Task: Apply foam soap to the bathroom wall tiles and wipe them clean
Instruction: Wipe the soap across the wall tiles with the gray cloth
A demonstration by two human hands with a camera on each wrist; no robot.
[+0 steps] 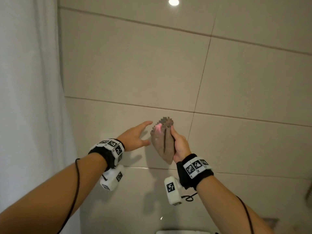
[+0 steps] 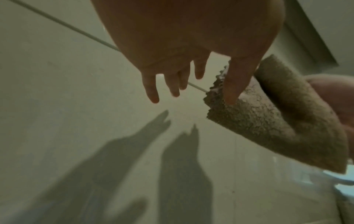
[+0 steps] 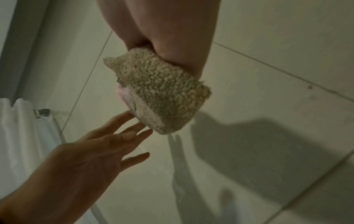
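Observation:
Glossy beige wall tiles (image 1: 135, 65) fill the head view. My right hand (image 1: 180, 146) grips a folded brown-grey fluffy cloth (image 1: 163, 144) and holds it up just in front of the wall. A pinkish-white patch (image 1: 158, 128) shows near the cloth's top edge. My left hand (image 1: 140, 135) is open with straight fingers, just left of the cloth. In the right wrist view the left hand's fingertips (image 3: 141, 127) reach the cloth's (image 3: 159, 97) lower corner; touching or not is unclear. In the left wrist view the thumb (image 2: 235, 84) lies in front of the cloth (image 2: 268, 124).
A white shower curtain (image 1: 30, 98) hangs along the left side. A glossy white ledge (image 1: 135, 191) runs below the hands. A metal bracket (image 3: 42, 112) sits by the curtain. Shadows of both hands fall on the tiles (image 2: 95, 151).

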